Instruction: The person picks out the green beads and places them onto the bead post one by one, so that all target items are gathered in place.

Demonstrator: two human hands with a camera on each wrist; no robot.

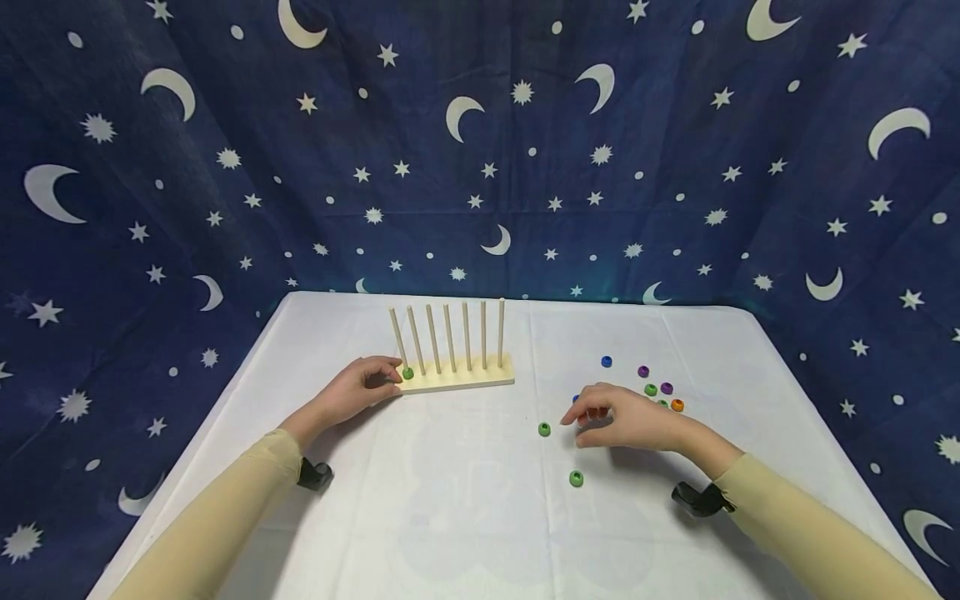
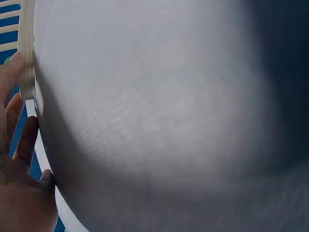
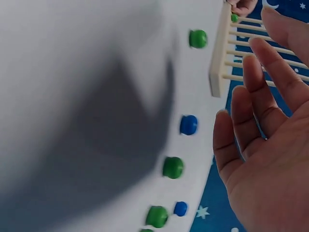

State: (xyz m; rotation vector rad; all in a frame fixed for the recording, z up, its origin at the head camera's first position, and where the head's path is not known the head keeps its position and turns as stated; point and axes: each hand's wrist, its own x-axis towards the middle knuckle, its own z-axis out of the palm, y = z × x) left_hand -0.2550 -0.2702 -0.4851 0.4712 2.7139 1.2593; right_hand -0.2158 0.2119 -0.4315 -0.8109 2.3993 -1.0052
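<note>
A wooden rack (image 1: 465,378) with a row of several upright pegs stands left of centre on the table. On its leftmost peg, down at the base, sits a green bead (image 1: 408,374). My left hand (image 1: 352,392) holds the rack's left end between thumb and fingers. Over the table to the right hovers my right hand (image 1: 633,419), fingers loosely bent and nothing in them. Just left of its fingertips lies a green bead (image 1: 544,429), and another green bead (image 1: 576,478) is nearer the front. A blue bead (image 3: 189,124) shows below the right hand's fingers in the right wrist view.
Behind and beyond the right hand lie more beads: a blue one (image 1: 607,362), purple ones (image 1: 643,372), green ones (image 1: 650,389) and an orange one (image 1: 677,405). A white cloth covers the table (image 1: 450,500). A dark blue curtain (image 1: 525,233) with moons and stars hangs behind.
</note>
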